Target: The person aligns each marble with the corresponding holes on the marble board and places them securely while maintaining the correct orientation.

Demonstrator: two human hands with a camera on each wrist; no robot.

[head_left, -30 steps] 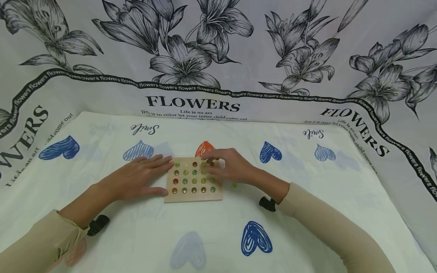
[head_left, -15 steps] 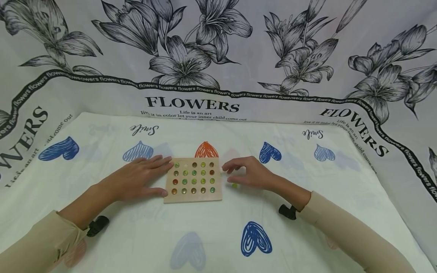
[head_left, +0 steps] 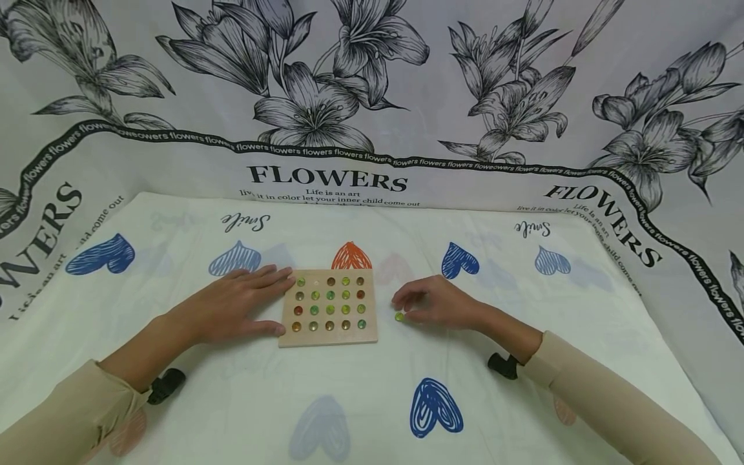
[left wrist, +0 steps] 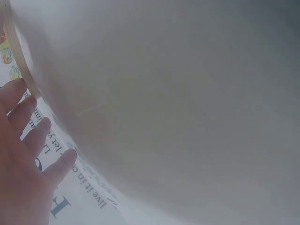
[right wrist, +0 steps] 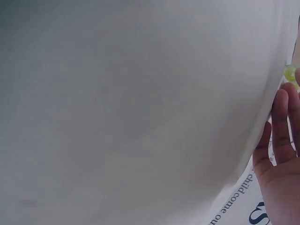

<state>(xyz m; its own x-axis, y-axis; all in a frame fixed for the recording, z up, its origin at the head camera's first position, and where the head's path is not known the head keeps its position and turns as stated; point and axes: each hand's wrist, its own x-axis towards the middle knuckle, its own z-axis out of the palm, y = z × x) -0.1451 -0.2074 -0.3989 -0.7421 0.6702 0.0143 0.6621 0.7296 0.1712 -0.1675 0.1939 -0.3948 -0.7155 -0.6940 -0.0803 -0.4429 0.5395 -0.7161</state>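
A pale wooden board (head_left: pixel 347 336) lies on the cloth in the head view, with rows of glass marbles, green, yellow and amber-brown, set in its holes. One hole (head_left: pixel 316 282) in its far row has no marble. My left hand (head_left: pixel 238 302) rests at the board's left side, fingers stretched over the far corner and thumb at the near corner. To the right of the board, a loose yellow-green marble (head_left: pixel 399 317) lies on the cloth. My right hand (head_left: pixel 438 301) is right at it, thumb tip beside it and bent fingers above, not closed around it.
A white cloth (head_left: pixel 232 387) printed with hearts covers the table. Behind it hangs a floral curtain (head_left: pixel 494 187) with lettering. A black wrist camera (head_left: pixel 167 385) sits under the left wrist and another camera (head_left: pixel 502 366) under the right.
My right hand has drawn back from the board's far right holes and come down to the loose marble. A brown marble shows in the far right hole. The left hand stays put.
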